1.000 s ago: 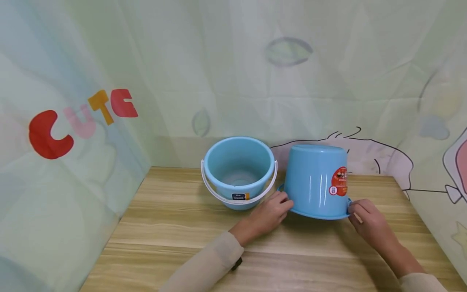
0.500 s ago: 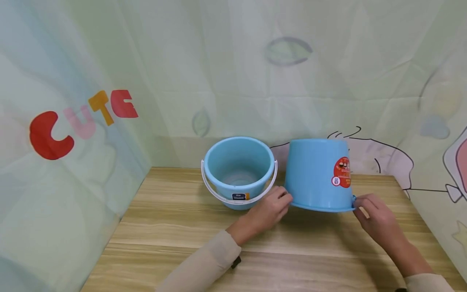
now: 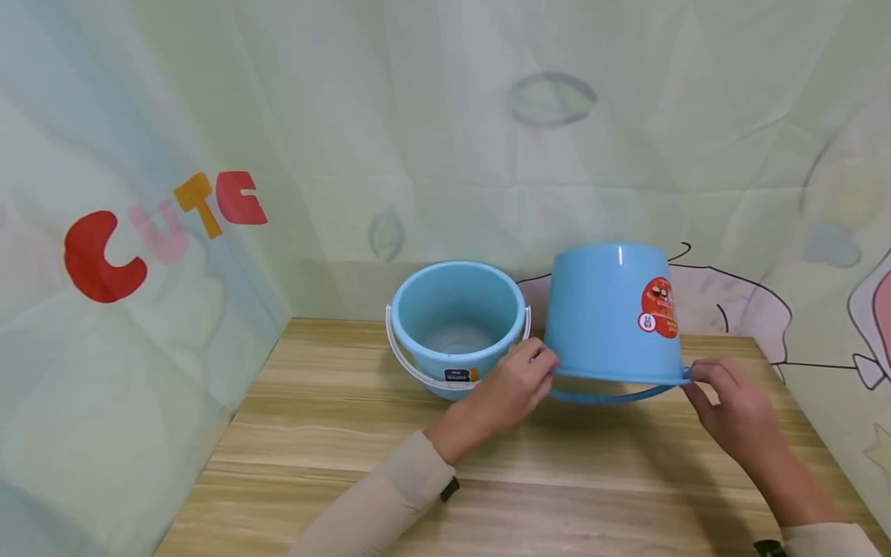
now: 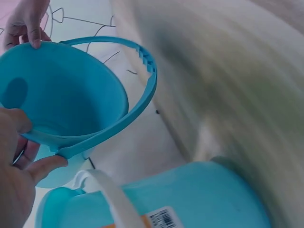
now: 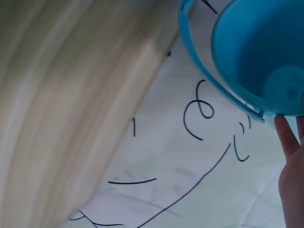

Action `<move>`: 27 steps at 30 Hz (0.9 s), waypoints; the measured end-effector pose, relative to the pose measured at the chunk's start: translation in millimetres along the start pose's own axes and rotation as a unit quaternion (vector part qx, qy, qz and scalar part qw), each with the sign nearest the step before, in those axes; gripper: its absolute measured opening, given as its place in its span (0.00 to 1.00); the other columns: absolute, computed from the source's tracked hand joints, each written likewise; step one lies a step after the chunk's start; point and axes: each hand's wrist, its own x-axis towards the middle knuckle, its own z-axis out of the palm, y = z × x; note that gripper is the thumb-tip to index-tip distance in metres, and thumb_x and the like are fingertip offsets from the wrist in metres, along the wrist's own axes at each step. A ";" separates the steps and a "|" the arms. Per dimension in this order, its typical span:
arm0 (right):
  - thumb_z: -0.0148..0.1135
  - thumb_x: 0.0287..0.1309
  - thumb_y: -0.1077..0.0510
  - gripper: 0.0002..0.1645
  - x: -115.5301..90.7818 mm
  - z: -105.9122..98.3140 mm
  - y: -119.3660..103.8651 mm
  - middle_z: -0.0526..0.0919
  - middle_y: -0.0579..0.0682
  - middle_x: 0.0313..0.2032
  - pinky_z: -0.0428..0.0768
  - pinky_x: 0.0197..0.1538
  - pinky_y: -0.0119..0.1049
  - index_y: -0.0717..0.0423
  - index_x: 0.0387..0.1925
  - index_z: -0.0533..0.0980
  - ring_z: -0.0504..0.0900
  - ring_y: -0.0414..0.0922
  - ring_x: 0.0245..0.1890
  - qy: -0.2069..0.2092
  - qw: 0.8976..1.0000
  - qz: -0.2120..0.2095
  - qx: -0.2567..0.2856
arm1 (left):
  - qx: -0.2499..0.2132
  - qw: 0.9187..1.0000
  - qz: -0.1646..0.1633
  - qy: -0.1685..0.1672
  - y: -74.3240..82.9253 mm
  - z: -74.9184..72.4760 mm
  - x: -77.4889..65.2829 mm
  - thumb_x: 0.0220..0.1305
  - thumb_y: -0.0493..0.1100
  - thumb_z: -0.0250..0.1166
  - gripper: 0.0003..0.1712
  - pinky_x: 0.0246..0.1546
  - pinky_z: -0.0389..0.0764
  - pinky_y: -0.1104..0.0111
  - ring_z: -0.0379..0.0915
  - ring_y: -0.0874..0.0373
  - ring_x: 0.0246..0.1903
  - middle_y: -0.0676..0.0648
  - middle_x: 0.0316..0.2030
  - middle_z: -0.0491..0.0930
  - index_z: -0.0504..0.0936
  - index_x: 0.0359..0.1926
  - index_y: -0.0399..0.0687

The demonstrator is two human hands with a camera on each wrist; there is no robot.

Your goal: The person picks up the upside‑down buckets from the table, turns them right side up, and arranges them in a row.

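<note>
A light-blue bucket with a red label is held upside down and tilted above the wooden table. My left hand pinches its rim at the left, beside the handle joint. At the opposite side my right hand grips the rim. The bucket's blue handle hangs away from the rim in the left wrist view. Its hollow inside shows in the right wrist view, where part of the right hand is cut off. Just left of it, a second light-blue bucket stands upright with its white handle lowered.
The wooden table runs to a printed cloth backdrop close behind both buckets. Cloth walls also rise at the left and right sides. My left forearm sleeve crosses the front of the table.
Both hands have raised the upside-down bucket and tipped its opening more toward me. Its blue handle has come into sight below the rim. The upright bucket has stayed in place.
</note>
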 end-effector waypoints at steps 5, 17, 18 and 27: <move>0.43 0.78 0.35 0.39 9.4 -2.4 1.0 0.82 0.56 0.32 0.69 0.54 0.12 0.67 0.33 0.75 0.79 0.49 0.33 0.006 1.000 -0.019 0.008 | -0.004 1.000 -0.015 -0.006 -1.7 -8.8 6.4 0.68 0.31 0.62 0.02 0.39 0.80 0.78 0.76 0.59 0.35 0.47 0.35 0.76 0.80 0.39 0.41; 0.41 0.78 0.34 0.37 26.0 -11.7 -3.9 0.81 0.52 0.32 0.79 0.40 0.16 0.64 0.34 0.74 0.78 0.43 0.34 -0.033 0.999 -0.014 0.019 | -0.026 0.998 -0.057 -0.018 -1.9 -23.0 15.9 0.66 0.32 0.67 0.06 0.41 0.83 0.75 0.79 0.59 0.36 0.47 0.38 0.78 0.81 0.43 0.40; 0.41 0.78 0.34 0.37 27.8 -13.3 -4.3 0.81 0.52 0.33 0.80 0.41 0.16 0.63 0.34 0.74 0.79 0.43 0.34 -0.040 0.999 -0.012 0.019 | -0.029 0.998 -0.060 -0.018 -1.5 -24.2 17.0 0.67 0.32 0.67 0.06 0.41 0.84 0.75 0.79 0.59 0.37 0.46 0.38 0.78 0.81 0.43 0.40; 0.41 0.76 0.32 0.37 36.7 -22.6 -2.4 0.80 0.52 0.37 0.74 0.48 0.10 0.62 0.36 0.74 0.77 0.39 0.41 -0.054 0.998 -0.009 0.033 | -0.049 0.996 -0.078 -0.017 0.9 -31.6 25.5 0.66 0.32 0.68 0.07 0.45 0.85 0.73 0.81 0.58 0.39 0.45 0.40 0.80 0.82 0.45 0.39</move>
